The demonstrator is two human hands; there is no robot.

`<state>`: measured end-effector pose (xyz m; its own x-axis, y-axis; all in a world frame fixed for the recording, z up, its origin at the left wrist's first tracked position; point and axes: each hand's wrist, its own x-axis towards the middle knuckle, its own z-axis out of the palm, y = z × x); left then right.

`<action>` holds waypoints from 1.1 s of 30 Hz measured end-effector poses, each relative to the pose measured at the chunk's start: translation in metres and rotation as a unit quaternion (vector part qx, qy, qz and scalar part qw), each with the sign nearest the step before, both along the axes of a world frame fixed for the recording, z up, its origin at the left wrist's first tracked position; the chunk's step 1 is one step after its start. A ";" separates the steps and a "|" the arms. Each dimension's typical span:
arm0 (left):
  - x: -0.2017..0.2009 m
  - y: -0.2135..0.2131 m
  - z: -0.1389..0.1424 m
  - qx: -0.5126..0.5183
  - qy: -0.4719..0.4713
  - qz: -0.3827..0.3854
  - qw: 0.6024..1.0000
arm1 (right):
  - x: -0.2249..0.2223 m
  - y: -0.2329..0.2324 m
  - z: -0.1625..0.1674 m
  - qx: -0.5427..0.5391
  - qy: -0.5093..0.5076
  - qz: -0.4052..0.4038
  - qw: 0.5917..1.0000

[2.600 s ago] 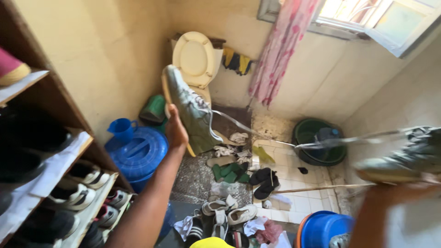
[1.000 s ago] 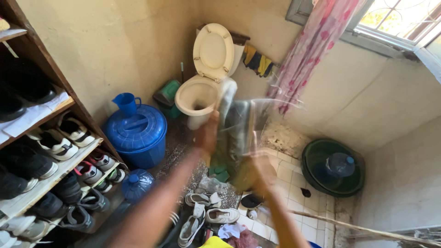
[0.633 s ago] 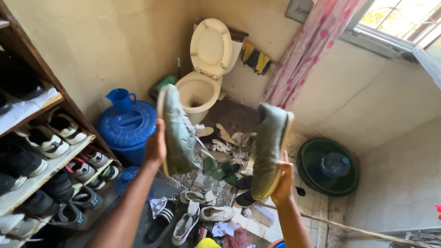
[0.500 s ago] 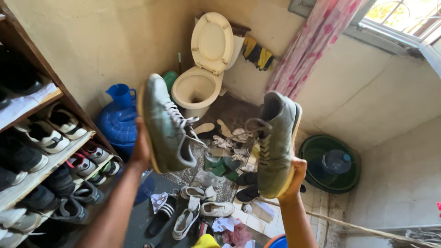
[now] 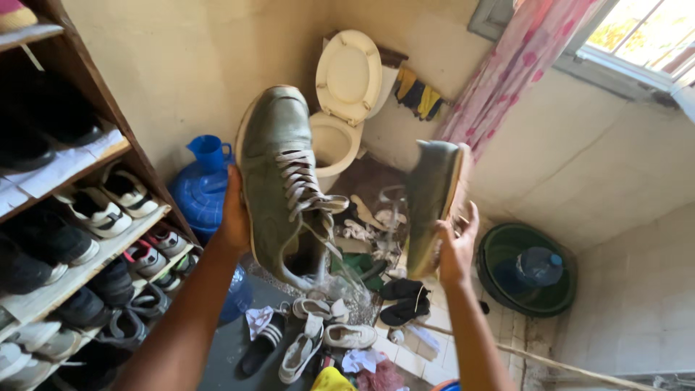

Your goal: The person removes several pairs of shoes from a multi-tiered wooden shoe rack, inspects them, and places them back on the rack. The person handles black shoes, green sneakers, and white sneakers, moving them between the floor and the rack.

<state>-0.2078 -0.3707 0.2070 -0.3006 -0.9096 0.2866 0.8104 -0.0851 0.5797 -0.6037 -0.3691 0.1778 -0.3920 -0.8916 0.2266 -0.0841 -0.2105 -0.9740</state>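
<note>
The left hand [image 5: 233,217] grips a grey-green sneaker [image 5: 279,174] by its side — toe up, opening down, white laces dangling below the fingers. The right hand [image 5: 456,246] clasps a second sneaker [image 5: 431,203] near its heel, which rises above the fingers with its sole edge turned outward. Both shoes hang in the air, apart, above a floor littered with sandals [image 5: 318,340], in front of a toilet [image 5: 344,108].

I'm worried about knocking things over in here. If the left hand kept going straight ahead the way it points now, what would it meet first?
Probably the open toilet: the left hand, gripping the green sneaker, points up and forward toward it. Depth is unclear; the blue water jug sits just left of that line.
</note>
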 end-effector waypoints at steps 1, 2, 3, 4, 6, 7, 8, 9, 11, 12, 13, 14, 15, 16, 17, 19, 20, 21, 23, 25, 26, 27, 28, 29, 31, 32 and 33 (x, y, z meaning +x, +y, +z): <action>0.002 0.000 0.001 0.007 0.039 -0.018 0.999 | 0.012 0.004 0.000 -0.025 0.023 -0.044 0.998; 0.005 0.001 0.001 0.015 0.075 -0.035 0.996 | 0.026 0.012 -0.002 -0.078 0.133 -0.102 0.983; 0.006 0.002 0.002 0.002 0.099 -0.048 0.994 | 0.040 0.021 -0.003 -0.127 0.240 -0.159 0.949; 0.006 0.005 0.003 -0.008 0.123 -0.061 0.990 | 0.053 0.029 -0.005 -0.173 0.345 -0.211 0.898; 0.006 0.010 0.009 0.006 0.126 -0.064 0.990 | 0.077 0.041 -0.010 -0.194 0.382 -0.198 0.881; 0.007 0.012 0.013 0.031 0.107 -0.056 0.992 | 0.086 0.046 -0.013 -0.204 0.402 -0.191 0.872; 0.009 0.015 0.018 0.057 0.087 -0.047 0.993 | 0.094 0.051 -0.017 -0.220 0.425 -0.177 0.860; 0.011 0.017 0.024 0.037 0.072 -0.072 0.994 | 0.102 0.055 -0.022 -0.235 0.447 -0.162 0.848; 0.020 0.021 0.037 -0.004 0.044 -0.122 0.992 | 0.116 0.059 -0.032 -0.271 0.471 -0.141 0.828; 0.023 0.022 0.042 -0.003 0.046 -0.134 0.990 | 0.123 0.062 -0.038 -0.292 0.471 -0.133 0.822; 0.026 0.022 0.046 -0.003 0.050 -0.146 0.988 | 0.129 0.065 -0.043 -0.313 0.472 -0.126 0.814; 0.031 0.023 0.049 -0.004 0.053 -0.158 0.986 | 0.135 0.067 -0.047 -0.321 0.471 -0.127 0.812; 0.036 0.025 0.049 0.017 0.046 -0.171 0.984 | 0.141 0.069 -0.050 -0.329 0.470 -0.129 0.809; 0.041 0.026 0.049 0.036 0.040 -0.184 0.981 | 0.147 0.071 -0.053 -0.337 0.470 -0.133 0.805; 0.045 0.028 0.048 0.056 0.033 -0.199 0.978 | 0.153 0.074 -0.055 -0.330 0.473 -0.131 0.806; 0.054 0.033 0.043 0.026 0.003 -0.151 0.988 | 0.166 0.080 -0.055 -0.318 0.479 -0.131 0.808; 0.057 0.037 0.039 0.012 -0.011 -0.128 0.992 | 0.174 0.085 -0.055 -0.313 0.466 -0.110 0.820; 0.060 0.041 0.035 -0.006 -0.008 -0.128 0.992 | 0.183 0.090 -0.055 -0.310 0.452 -0.092 0.831; 0.068 0.050 0.026 -0.040 -0.002 -0.131 0.991 | 0.196 0.101 -0.050 -0.281 0.450 -0.066 0.845; 0.076 0.056 0.019 -0.014 -0.012 -0.144 0.989 | 0.199 0.114 -0.042 -0.231 0.473 -0.045 0.849; 0.081 0.058 0.015 -0.001 -0.018 -0.149 0.989 | 0.195 0.119 -0.036 -0.171 0.468 0.047 0.866; 0.085 0.059 0.012 0.011 -0.023 -0.155 0.988 | 0.189 0.120 -0.030 -0.096 0.447 0.137 0.879; 0.091 0.060 0.009 0.024 -0.031 -0.161 0.986 | 0.179 0.117 -0.022 -0.016 0.399 0.226 0.889; 0.096 0.062 0.005 0.038 -0.037 -0.169 0.984 | 0.170 0.111 -0.016 0.041 0.322 0.295 0.899; 0.104 0.061 0.000 0.070 -0.046 -0.204 0.975 | 0.155 0.080 -0.007 0.061 0.101 0.371 0.921; 0.107 0.061 -0.003 0.086 -0.051 -0.223 0.970 | 0.153 0.064 -0.008 0.058 -0.011 0.392 0.918; 0.109 0.061 -0.005 0.086 -0.044 -0.230 0.968 | 0.157 0.046 -0.012 0.074 -0.065 0.416 0.904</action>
<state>-0.0983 -0.3100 0.2020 -0.7012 -0.7064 0.0966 0.6119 -0.5267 0.5900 -0.4468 -0.3234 0.1659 0.4142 -0.9066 0.0806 0.1614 -0.0140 -0.9868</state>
